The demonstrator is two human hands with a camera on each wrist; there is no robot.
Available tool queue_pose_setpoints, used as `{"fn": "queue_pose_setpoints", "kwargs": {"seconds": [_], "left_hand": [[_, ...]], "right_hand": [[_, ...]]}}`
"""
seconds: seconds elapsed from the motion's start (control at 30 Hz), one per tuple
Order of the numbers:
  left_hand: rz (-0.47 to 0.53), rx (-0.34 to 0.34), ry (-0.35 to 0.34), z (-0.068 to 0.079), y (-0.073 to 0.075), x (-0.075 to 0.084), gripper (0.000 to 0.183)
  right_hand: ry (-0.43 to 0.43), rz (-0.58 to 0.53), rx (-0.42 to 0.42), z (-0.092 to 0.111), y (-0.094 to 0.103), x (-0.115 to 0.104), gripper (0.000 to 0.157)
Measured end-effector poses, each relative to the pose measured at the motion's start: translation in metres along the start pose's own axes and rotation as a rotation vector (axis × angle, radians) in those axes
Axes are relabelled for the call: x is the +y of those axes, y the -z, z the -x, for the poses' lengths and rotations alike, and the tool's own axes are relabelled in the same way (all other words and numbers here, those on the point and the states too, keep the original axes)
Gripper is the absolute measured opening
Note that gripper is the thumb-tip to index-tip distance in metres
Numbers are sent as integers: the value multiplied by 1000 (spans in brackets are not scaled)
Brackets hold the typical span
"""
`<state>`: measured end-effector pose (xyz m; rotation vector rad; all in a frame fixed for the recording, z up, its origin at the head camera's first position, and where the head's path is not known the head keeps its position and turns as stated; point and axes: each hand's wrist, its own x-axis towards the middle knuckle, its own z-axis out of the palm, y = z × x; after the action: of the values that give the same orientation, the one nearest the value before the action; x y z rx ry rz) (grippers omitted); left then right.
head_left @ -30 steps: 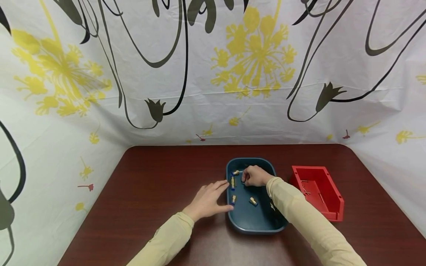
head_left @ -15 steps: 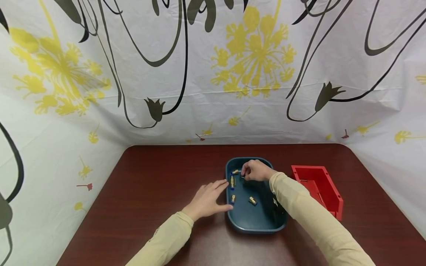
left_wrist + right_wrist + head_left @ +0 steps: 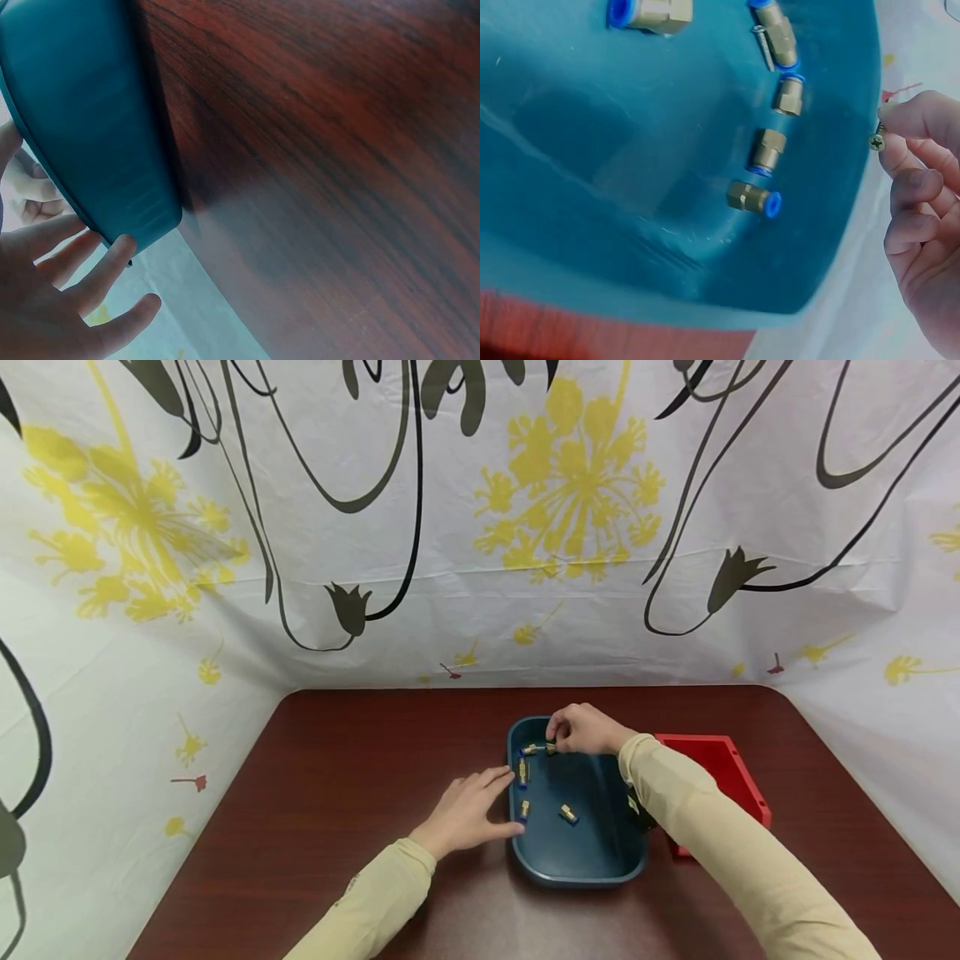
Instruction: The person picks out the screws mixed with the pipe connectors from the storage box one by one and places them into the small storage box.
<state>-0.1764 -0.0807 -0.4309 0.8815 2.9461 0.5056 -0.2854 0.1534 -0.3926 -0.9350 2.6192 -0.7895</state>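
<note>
My right hand [image 3: 590, 729] is over the far end of the blue tray [image 3: 581, 856]. Between thumb and forefinger it pinches a cross-head screw [image 3: 877, 140], clear in the right wrist view. Below lie several brass push-in fittings with blue collars, among them a fitting [image 3: 754, 199] near the end wall and a larger fitting [image 3: 654, 13]. One loose screw [image 3: 763, 49] rests beside a double-ended fitting [image 3: 780, 36]. My left hand [image 3: 467, 810] is spread at the tray's left side, its fingertips touching the rim, as the left wrist view also shows.
A red bin [image 3: 716, 758] stands right of the tray, partly covered by my right sleeve [image 3: 720, 810]. Both rest on a dark wooden table [image 3: 360, 760]. A patterned cloth [image 3: 450, 552] hangs behind the table's far edge.
My right hand has lifted and moved away toward the tray's far rim, uncovering a fitting there. The right forearm now hides more of the red bin. The left hand has stayed put.
</note>
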Motion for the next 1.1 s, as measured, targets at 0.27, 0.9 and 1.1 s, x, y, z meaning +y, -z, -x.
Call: {"fn": "queue_pose_setpoints", "kwargs": {"seconds": [0.27, 0.9, 1.1], "left_hand": [[3, 7, -9, 0, -1, -1, 77], [-11, 8, -16, 1, -3, -2, 78], [-8, 3, -10, 1, -3, -2, 78]], "right_hand": [[21, 13, 3, 7, 16, -6, 12], [11, 12, 62, 30, 48, 0, 9], [4, 46, 96, 39, 57, 5, 10]]}}
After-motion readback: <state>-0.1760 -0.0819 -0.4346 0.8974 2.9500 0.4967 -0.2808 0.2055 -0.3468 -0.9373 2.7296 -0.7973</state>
